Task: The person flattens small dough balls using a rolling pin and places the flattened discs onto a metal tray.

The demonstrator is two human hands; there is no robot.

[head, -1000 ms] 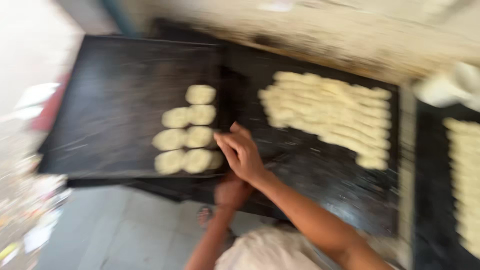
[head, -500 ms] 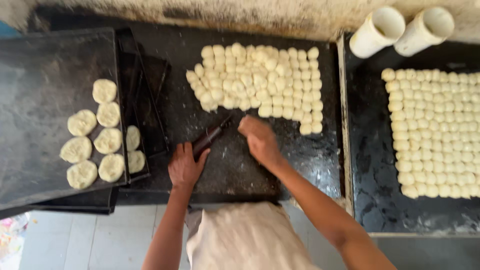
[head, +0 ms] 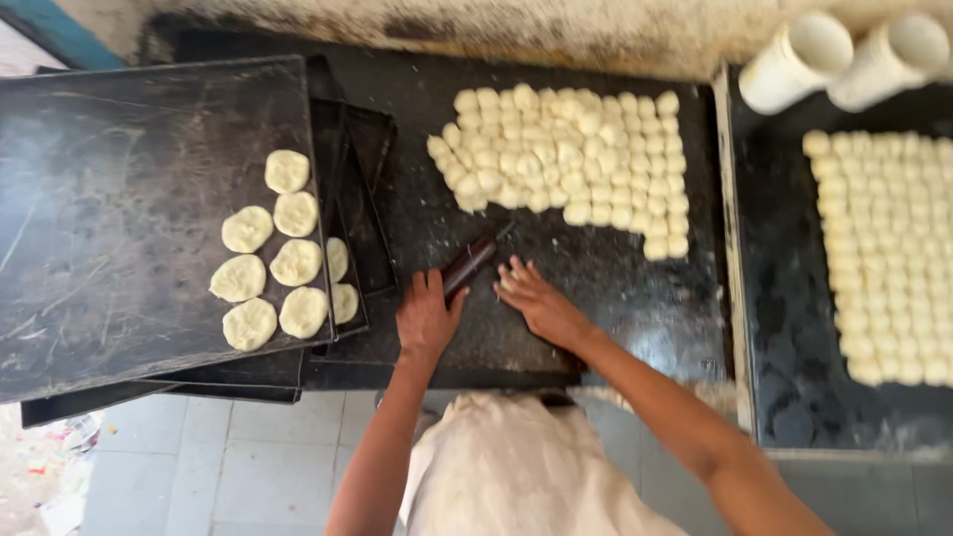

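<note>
While both hands press flat on the dark surface [head: 615, 298], left hand [head: 427, 316] grip apart, fingers touching a dark rolling pin [head: 470, 264], right hand [head: 536, 303] spread, dough pieces [head: 571, 169] beyond, flattened rounds [head: 270, 258] on the tray [head: 109, 218].

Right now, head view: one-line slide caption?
Left hand beside a dark rolling pin, right hand on the dark worktop below dough pieces.

Grey tiled floor [head: 208, 467], rough pale wall [head: 556, 30] w/ teal strip [head: 60, 35], daylight.
</note>
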